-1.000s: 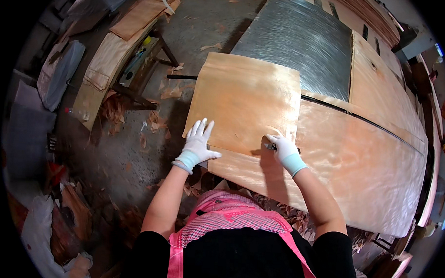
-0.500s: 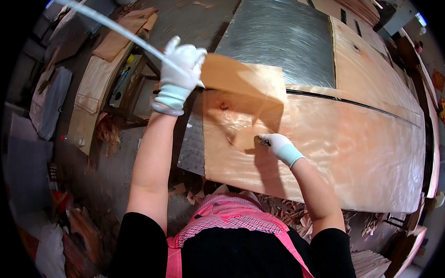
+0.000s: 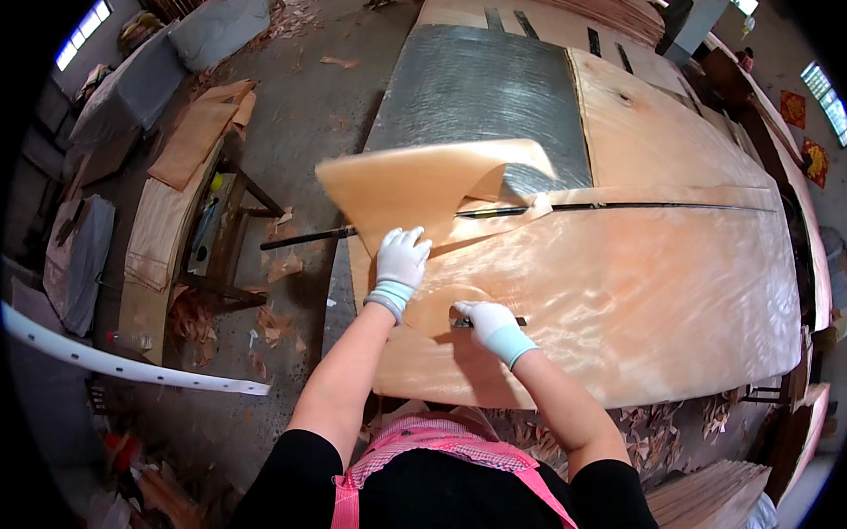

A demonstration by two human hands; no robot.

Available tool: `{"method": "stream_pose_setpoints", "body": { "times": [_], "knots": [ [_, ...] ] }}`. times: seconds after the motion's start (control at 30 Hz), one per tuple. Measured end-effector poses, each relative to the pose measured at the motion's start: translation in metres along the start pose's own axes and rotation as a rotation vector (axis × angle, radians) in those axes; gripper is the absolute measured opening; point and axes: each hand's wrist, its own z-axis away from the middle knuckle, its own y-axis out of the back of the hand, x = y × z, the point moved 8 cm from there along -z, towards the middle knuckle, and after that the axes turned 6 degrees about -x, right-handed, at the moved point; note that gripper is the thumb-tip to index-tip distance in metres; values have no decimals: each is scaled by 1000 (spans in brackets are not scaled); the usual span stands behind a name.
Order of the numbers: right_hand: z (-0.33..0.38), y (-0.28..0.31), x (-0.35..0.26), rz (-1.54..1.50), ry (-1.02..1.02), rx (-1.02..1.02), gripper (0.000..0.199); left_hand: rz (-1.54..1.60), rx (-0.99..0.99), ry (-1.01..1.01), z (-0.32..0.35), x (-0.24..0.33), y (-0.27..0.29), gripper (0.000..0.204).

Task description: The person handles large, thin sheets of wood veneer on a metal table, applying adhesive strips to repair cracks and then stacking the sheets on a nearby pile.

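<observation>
Clutching one dark hand tool (image 3: 462,323): right hand (image 3: 491,325), fingers closed round it. Left hand (image 3: 402,261) against one raised veneer sheet (image 3: 393,191), grip unclear. One black rod (image 3: 305,239) beyond.

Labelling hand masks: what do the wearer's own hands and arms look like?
Left hand and right hand: white gloves with light teal cuffs. A greyish band edges the left cuff; bracelet or hem, unclear. Forearms bare, short black sleeves. No cables visible.

Wood sheet (image 3: 665,301) before the person (image 3: 462,494), bench (image 3: 260,192) at left.
A rod (image 3: 631,205) runs along the sheet's far side; beyond it, a metal plate (image 3: 486,89).
</observation>
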Motion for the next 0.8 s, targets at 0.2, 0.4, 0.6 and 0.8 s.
{"method": "stream_pose_setpoints", "body": {
  "times": [0.2,0.4,0.6,0.8],
  "knots": [
    [0,3,2,-10,-97,-130,49,11,-231,25,16,17,0,37],
    [0,7,-14,200,-33,-139,44,115,-31,121,80,-2,38,34],
    [-2,-10,-14,343,51,-85,31,351,309,422,173,-57,79,22],
    [-8,-10,-7,381,105,-82,23,1212,827,552,170,-99,177,50]
  ]
}}
